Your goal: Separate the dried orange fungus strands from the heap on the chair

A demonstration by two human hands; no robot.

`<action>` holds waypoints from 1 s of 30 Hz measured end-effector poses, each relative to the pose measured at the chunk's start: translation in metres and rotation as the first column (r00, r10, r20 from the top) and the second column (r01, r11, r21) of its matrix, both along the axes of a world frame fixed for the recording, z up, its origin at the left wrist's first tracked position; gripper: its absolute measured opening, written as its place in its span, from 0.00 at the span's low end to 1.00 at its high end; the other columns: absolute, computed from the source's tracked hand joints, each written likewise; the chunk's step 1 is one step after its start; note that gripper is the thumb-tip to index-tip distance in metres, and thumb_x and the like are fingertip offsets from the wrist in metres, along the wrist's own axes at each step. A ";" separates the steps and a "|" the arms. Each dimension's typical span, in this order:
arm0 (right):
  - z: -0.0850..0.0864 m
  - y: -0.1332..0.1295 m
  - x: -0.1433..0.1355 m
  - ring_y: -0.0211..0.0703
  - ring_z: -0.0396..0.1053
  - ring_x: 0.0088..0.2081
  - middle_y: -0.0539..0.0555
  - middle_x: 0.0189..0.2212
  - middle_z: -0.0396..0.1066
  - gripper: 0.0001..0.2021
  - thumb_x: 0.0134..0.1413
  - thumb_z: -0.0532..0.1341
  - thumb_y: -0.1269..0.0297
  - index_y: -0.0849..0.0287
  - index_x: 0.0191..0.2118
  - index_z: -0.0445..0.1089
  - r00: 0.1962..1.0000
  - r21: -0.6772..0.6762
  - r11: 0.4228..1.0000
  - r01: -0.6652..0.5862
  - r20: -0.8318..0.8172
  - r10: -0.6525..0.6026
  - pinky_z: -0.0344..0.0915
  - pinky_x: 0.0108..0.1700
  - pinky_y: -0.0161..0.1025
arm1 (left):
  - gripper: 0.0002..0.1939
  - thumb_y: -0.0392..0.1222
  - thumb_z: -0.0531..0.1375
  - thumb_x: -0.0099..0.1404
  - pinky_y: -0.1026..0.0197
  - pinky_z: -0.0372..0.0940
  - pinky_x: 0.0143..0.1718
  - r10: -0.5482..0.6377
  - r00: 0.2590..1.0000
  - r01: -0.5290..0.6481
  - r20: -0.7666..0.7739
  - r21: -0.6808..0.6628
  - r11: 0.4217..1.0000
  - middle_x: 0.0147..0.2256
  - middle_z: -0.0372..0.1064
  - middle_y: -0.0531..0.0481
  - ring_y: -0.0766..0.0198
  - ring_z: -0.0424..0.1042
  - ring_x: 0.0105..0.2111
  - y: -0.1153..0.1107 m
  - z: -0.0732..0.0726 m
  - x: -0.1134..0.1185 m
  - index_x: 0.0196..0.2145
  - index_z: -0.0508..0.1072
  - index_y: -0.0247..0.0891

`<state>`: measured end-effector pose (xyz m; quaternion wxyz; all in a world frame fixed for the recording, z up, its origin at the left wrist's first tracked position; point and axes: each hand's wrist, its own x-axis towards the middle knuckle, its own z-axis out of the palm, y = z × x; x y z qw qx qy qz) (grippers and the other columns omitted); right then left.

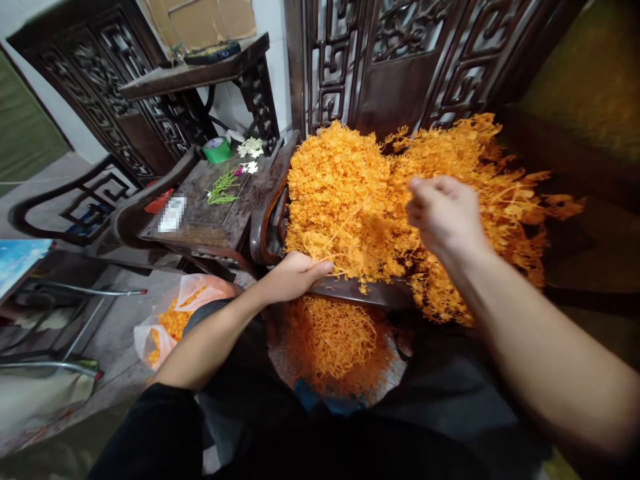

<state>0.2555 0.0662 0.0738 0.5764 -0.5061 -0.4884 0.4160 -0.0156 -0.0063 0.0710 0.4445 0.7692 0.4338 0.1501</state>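
Orange artificial-looking sprigs (340, 180) lie in a big heap on a dark wooden seat (365, 293). At the heap's near edge, my left hand (295, 275) pinches the stem of an orange sprig between thumb and fingers. My right hand (445, 207) is over the right part of the heap, blurred, with its fingers curled; whatever it may hold cannot be made out. Below the seat, between my legs, is a pile of loose orange stems (343, 337).
A wooden side table (200, 213) at the left bears green tape (217, 151), green stems (223, 187) and white flowers (250, 148). A plastic bag (187, 297) with orange pieces lies on the floor. Carved wooden panels (400, 80) stand behind.
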 end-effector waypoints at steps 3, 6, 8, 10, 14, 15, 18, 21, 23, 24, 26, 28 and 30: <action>0.006 0.010 0.020 0.32 0.58 0.20 0.51 0.27 0.69 0.11 0.52 0.65 0.65 0.54 0.31 0.59 0.965 -0.187 0.977 0.100 -0.219 -0.141 0.40 0.23 0.38 | 0.30 0.58 0.47 0.75 0.61 0.49 0.28 0.043 0.997 -0.045 -0.064 -0.022 0.999 0.18 0.51 0.57 0.70 0.52 0.21 0.002 -0.001 -0.002 0.19 0.57 0.39; 0.014 -0.003 0.014 0.33 0.59 0.20 0.53 0.30 0.74 0.07 0.48 0.63 0.69 0.55 0.33 0.64 0.983 -0.187 0.977 -0.101 -0.172 0.068 0.43 0.21 0.37 | 0.30 0.56 0.46 0.75 0.60 0.51 0.29 0.071 0.985 -0.063 -0.158 0.053 0.997 0.18 0.52 0.56 0.69 0.55 0.21 0.004 -0.005 0.001 0.18 0.58 0.39; 0.016 -0.017 0.002 0.33 0.58 0.19 0.52 0.29 0.74 0.08 0.47 0.63 0.70 0.54 0.35 0.66 0.979 -0.149 0.971 -0.186 -0.117 0.169 0.44 0.20 0.36 | 0.30 0.54 0.45 0.76 0.60 0.53 0.31 0.086 0.972 -0.060 -0.220 0.123 0.991 0.18 0.53 0.55 0.68 0.57 0.22 0.004 -0.009 0.004 0.18 0.59 0.39; 0.015 -0.030 -0.011 0.32 0.57 0.19 0.51 0.31 0.73 0.08 0.50 0.62 0.69 0.55 0.39 0.71 0.974 -0.091 0.970 -0.225 -0.027 0.223 0.47 0.20 0.36 | 0.30 0.53 0.46 0.76 0.59 0.55 0.33 0.124 0.948 -0.071 -0.294 0.184 0.980 0.18 0.56 0.54 0.66 0.61 0.23 0.003 -0.012 0.009 0.19 0.62 0.39; 0.012 -0.048 -0.030 0.36 0.65 0.27 0.52 0.35 0.73 0.15 0.62 0.58 0.66 0.55 0.50 0.78 0.868 0.068 0.922 -0.382 0.368 0.333 0.61 0.29 0.38 | 0.29 0.52 0.46 0.77 0.56 0.61 0.38 0.229 0.855 -0.060 -0.465 0.351 0.935 0.25 0.70 0.45 0.59 0.70 0.30 -0.001 -0.013 0.018 0.25 0.73 0.36; 0.012 -0.050 -0.033 0.39 0.68 0.31 0.53 0.35 0.73 0.16 0.64 0.56 0.66 0.55 0.51 0.78 0.813 0.103 0.893 -0.438 0.469 0.345 0.65 0.33 0.40 | 0.29 0.52 0.45 0.77 0.55 0.62 0.38 0.245 0.833 -0.037 -0.497 0.391 0.920 0.28 0.73 0.43 0.57 0.72 0.31 -0.002 -0.014 0.020 0.28 0.76 0.35; 0.011 -0.056 -0.044 0.44 0.72 0.38 0.55 0.35 0.74 0.16 0.68 0.56 0.63 0.57 0.54 0.78 0.676 0.159 0.842 -0.515 0.680 0.284 0.68 0.44 0.45 | 0.29 0.50 0.43 0.77 0.53 0.64 0.38 0.261 0.798 0.035 -0.543 0.475 0.879 0.32 0.77 0.38 0.53 0.75 0.32 -0.004 -0.016 0.024 0.34 0.80 0.34; 0.006 -0.057 -0.054 0.47 0.73 0.38 0.58 0.37 0.75 0.17 0.66 0.61 0.56 0.61 0.52 0.78 0.605 0.147 0.879 -0.454 0.775 0.182 0.68 0.44 0.47 | 0.29 0.47 0.43 0.77 0.53 0.64 0.37 0.262 0.804 0.084 -0.533 0.539 0.838 0.33 0.78 0.37 0.52 0.76 0.33 -0.004 -0.022 0.026 0.37 0.81 0.34; 0.003 -0.053 -0.058 0.47 0.73 0.38 0.57 0.36 0.76 0.13 0.65 0.62 0.56 0.59 0.44 0.79 0.610 0.153 0.884 -0.443 0.774 0.171 0.68 0.45 0.46 | 0.30 0.48 0.42 0.78 0.53 0.64 0.36 0.256 0.815 0.098 -0.520 0.559 0.823 0.33 0.77 0.36 0.53 0.76 0.33 -0.003 -0.025 0.027 0.37 0.81 0.33; 0.003 -0.048 -0.058 0.46 0.73 0.38 0.56 0.35 0.76 0.12 0.65 0.62 0.56 0.58 0.40 0.79 0.651 0.173 0.892 -0.418 0.742 0.161 0.68 0.45 0.46 | 0.31 0.49 0.42 0.78 0.54 0.64 0.36 0.254 0.822 0.093 -0.510 0.560 0.823 0.32 0.77 0.36 0.54 0.75 0.32 -0.003 -0.026 0.027 0.37 0.81 0.33; 0.005 -0.033 -0.048 0.44 0.72 0.36 0.53 0.31 0.74 0.12 0.64 0.62 0.55 0.56 0.33 0.74 0.811 0.245 0.935 -0.255 0.582 0.069 0.68 0.42 0.43 | 0.31 0.50 0.41 0.78 0.54 0.63 0.36 0.237 0.844 0.072 -0.480 0.540 0.838 0.31 0.76 0.38 0.56 0.74 0.31 0.000 -0.025 0.028 0.35 0.80 0.34; 0.012 -0.013 -0.027 0.38 0.65 0.27 0.48 0.24 0.65 0.15 0.61 0.63 0.52 0.55 0.29 0.66 0.954 0.275 0.959 0.065 0.265 -0.141 0.63 0.31 0.38 | 0.31 0.52 0.43 0.78 0.55 0.63 0.37 0.213 0.871 0.042 -0.442 0.500 0.865 0.30 0.75 0.40 0.57 0.72 0.31 0.003 -0.023 0.028 0.32 0.79 0.35; 0.020 0.006 0.001 0.34 0.50 0.19 0.42 0.20 0.50 0.18 0.57 0.63 0.51 0.53 0.27 0.56 0.942 0.187 0.925 0.330 -0.131 -0.309 0.48 0.22 0.34 | 0.30 0.54 0.44 0.78 0.55 0.62 0.38 0.176 0.899 0.020 -0.400 0.441 0.897 0.29 0.73 0.42 0.59 0.71 0.31 0.006 -0.022 0.026 0.30 0.77 0.36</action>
